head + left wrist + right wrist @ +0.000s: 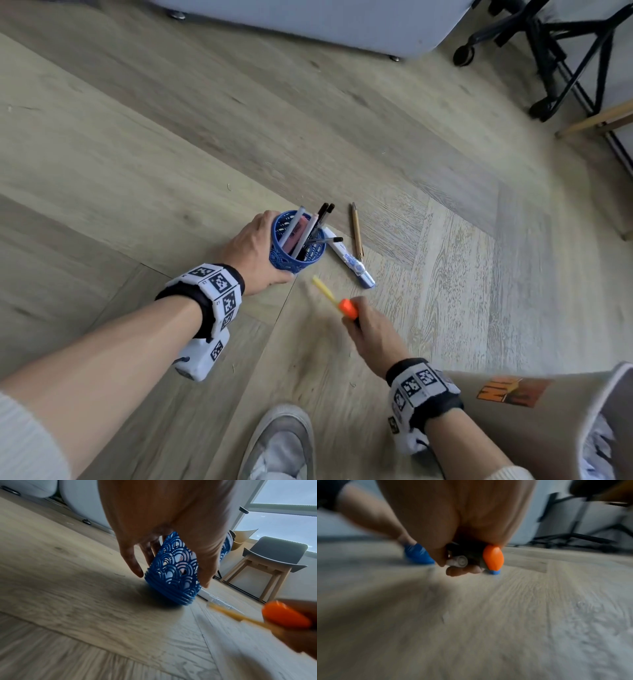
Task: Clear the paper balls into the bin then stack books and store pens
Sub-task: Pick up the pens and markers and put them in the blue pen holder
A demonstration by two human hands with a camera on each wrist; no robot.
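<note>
Bare wooden floor spreads wide beyond and to the outer side of the left hand. Much farther off stand the pale edge of a sofa and the black wheeled base of an office chair. A grey shoe sits close under the two wrists.

The left hand wraps its fingers and thumb around the blue openwork pen holder, tipped on its base rim in the left wrist view. Pens and a pink flat piece stand inside it.

The right hand, well apart from the holder, is curled around a small bundle: an orange-capped marker, a yellow pen pointing toward the holder, and a pale round-ended barrel seen only in the blurred right wrist view.

Just past the holder, on the side away from the left palm, a white and blue pen and a tan pen lie on the floor.

Behind the right wrist lies a tipped bin with crumpled white paper at its mouth. Its orange label bears dark letters that are too blurred to read.
</note>
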